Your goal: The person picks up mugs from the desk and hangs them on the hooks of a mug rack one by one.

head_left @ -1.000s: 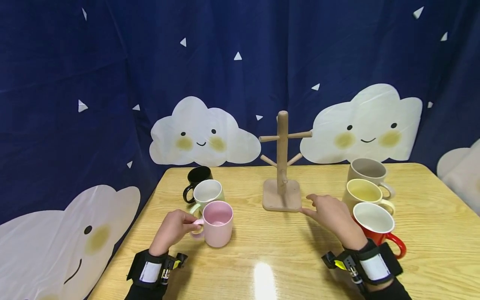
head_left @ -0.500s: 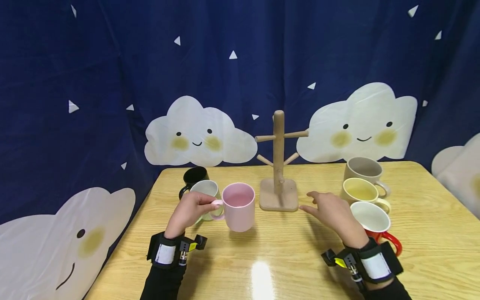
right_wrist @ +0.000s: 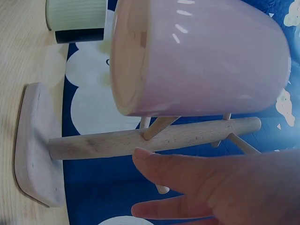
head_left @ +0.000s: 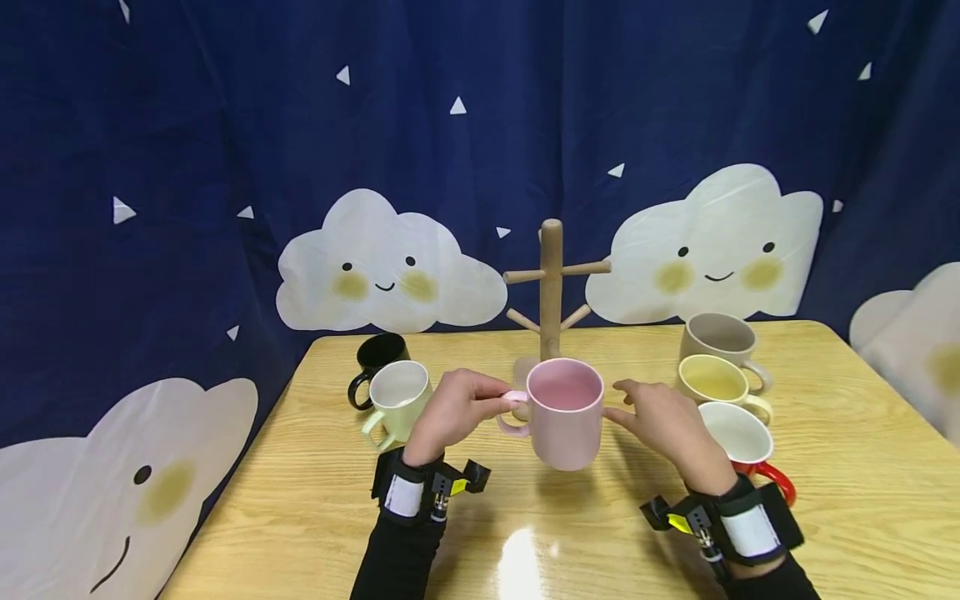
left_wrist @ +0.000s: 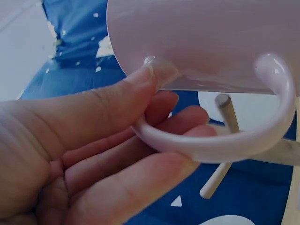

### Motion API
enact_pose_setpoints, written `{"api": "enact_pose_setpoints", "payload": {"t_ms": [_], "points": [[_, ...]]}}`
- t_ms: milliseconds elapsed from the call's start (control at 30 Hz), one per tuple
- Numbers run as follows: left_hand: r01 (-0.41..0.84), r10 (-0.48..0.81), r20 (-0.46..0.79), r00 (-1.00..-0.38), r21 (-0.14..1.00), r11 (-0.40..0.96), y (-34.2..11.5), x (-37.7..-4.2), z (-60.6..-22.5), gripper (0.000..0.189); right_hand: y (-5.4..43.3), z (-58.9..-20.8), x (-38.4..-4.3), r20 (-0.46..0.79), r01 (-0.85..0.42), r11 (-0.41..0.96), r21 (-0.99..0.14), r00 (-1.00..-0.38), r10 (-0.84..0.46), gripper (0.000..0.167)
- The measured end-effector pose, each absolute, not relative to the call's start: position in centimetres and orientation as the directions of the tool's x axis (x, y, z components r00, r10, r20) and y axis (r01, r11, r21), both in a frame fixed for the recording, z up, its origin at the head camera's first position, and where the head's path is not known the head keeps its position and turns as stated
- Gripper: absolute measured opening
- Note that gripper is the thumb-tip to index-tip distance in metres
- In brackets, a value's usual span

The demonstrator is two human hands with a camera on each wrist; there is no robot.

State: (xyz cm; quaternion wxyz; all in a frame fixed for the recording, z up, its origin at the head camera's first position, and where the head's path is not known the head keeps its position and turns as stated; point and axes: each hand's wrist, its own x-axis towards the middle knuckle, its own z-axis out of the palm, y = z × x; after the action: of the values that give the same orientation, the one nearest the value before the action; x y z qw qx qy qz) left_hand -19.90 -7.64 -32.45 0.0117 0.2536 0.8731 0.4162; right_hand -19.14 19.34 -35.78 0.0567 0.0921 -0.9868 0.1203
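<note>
Near me, the left hand (head_left: 459, 410) has its fingers pinching the handle (left_wrist: 234, 146) of the pink mug (head_left: 566, 437), held above the tabletop (head_left: 300, 508), right of the frame's centre, before the wooden rack (head_left: 551, 300). Just beside it, the right hand (head_left: 667, 422) keeps its fingers parted.

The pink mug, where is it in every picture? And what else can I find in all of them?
Head: the pink mug is just below and right of centre, held by the left hand.
Left wrist: its body fills the upper right, the handle looping below.
Right wrist: it is big, at the top, right of centre.
Shared landmark: the wooden mug tree, only partly seen in left wrist.
</note>
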Motion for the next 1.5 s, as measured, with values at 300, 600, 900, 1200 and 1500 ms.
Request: {"api": "enact_pose_setpoints", "payload": {"t_ms": [300,600,900,1200,1500], "points": [[0.554,0.522,0.247,-0.816,0.588,0.589,-6.8,-20.1,-32.4,0.015,19.4,-35.2,-19.5,0.191,-0.223,0.946,-0.235,-0.965,-0.180,0.039],[0.393,0.497,0.064,-0.866,0.701,0.595,-6.3,-20.7,-32.6,0.016,19.4,-35.3,-19.5,0.194,-0.230,0.937,-0.263,-0.964,-0.182,0.035],[0.387,0.514,0.064,-0.855,0.738,0.552,-6.8,-20.8,-32.9,0.016,19.2,-34.8,-19.4,-0.004,-0.208,0.542,-0.814,-0.932,-0.363,0.066],[0.370,0.505,0.077,-0.860,0.776,0.511,-7.1,-20.9,-33.2,0.015,16.6,-36.3,-19.1,0.072,-0.081,-0.005,-0.997,-0.858,-0.509,0.085],[0.394,0.485,0.099,-0.869,0.732,0.556,-7.2,-20.8,-33.3,0.016,14.2,-37.1,-18.1,0.015,-0.003,-0.042,-0.999,-0.950,-0.311,0.069]]}}
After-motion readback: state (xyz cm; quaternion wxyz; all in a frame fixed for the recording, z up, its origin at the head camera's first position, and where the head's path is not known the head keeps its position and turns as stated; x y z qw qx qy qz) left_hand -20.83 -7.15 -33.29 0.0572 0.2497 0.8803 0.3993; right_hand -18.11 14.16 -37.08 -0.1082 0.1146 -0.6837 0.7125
